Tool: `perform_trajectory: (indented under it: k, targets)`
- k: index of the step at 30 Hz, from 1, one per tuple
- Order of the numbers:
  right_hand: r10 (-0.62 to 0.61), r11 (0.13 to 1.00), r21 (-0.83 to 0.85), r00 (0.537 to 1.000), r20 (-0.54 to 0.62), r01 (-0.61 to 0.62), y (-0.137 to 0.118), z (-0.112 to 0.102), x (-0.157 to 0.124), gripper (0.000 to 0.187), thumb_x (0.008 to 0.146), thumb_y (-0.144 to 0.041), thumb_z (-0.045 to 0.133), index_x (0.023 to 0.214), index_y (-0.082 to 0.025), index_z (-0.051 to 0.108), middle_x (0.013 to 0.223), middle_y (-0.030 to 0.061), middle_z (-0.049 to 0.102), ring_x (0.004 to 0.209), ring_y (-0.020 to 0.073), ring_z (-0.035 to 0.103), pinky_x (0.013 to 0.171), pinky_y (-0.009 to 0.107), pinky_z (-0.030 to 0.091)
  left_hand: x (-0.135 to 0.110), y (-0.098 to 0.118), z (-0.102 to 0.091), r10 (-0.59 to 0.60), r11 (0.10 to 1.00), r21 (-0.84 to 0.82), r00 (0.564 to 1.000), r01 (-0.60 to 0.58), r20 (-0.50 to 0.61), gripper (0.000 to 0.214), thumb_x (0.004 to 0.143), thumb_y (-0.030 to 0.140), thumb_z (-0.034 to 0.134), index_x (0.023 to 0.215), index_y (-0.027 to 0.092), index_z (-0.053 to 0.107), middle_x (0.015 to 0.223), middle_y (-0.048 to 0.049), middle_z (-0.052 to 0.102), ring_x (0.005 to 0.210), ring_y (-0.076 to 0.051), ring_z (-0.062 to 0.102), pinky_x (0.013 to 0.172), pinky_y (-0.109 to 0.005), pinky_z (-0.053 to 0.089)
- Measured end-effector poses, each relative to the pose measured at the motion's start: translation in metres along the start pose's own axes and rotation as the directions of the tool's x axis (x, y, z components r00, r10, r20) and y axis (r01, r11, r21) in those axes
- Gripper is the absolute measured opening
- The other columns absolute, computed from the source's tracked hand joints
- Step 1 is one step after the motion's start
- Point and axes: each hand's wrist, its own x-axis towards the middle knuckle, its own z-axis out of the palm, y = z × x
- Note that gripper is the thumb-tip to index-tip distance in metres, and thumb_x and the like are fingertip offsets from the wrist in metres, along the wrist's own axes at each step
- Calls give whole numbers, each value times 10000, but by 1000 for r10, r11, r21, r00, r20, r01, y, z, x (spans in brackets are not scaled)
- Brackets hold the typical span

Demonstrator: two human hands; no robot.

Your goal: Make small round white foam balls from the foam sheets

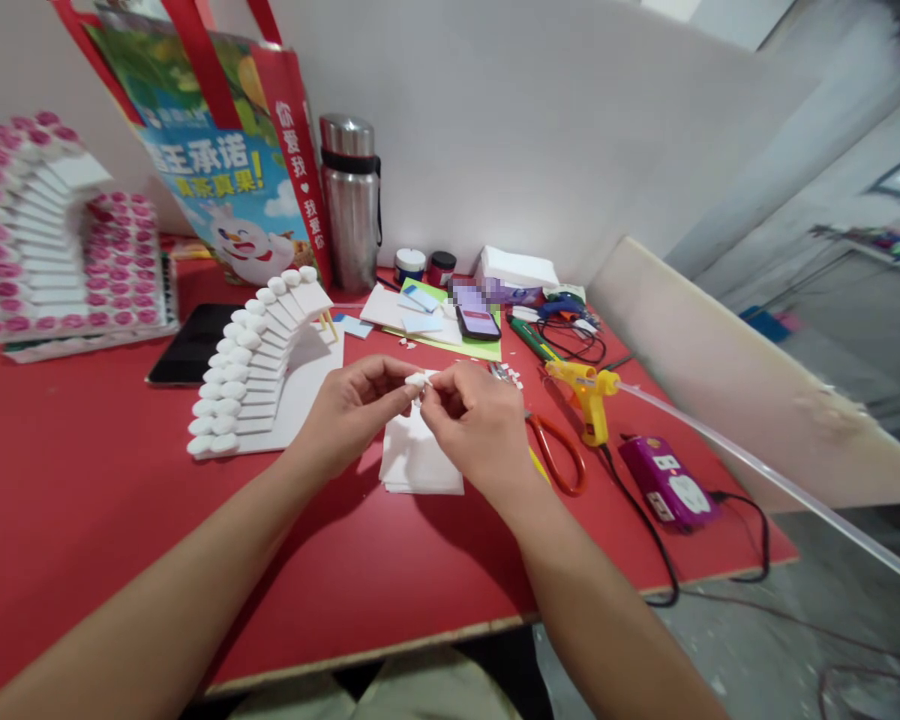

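Observation:
A small white piece [415, 381], perhaps soft tissue or foam, is pinched between the fingertips of both my hands. My left hand [356, 408] grips it from the left with thumb and forefinger. From the right, my right hand [478, 415] pinches its other side, and the fingers partly hide it. Below them lies a stack of white paper sheets [422, 460]. To the left stands a white model of a curved staircase [259, 375], its outer edge lined with white oval pads [225, 408].
A yellow glue gun [589, 395] with a long clear stick, orange-handled scissors [559, 455] and a purple power strip [669, 485] lie at right. Behind are a phone [476, 312], a steel flask [350, 205] and a bag [225, 170]. A pink-dotted staircase model [52, 240] stands far left.

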Motion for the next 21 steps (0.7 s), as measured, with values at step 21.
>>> perform_trajectory:
  k: [21]
  targets:
    - [-211, 973, -73, 970, 121, 220, 9, -6, 2, 115, 910, -181, 579, 797, -199, 589, 727, 22, 657, 643, 152, 567, 617, 278, 376, 0, 2, -1, 40, 992, 119, 999, -42, 18, 273, 825, 346, 786, 1018, 152, 784, 871, -73, 768, 809, -200, 691, 759, -327, 540]
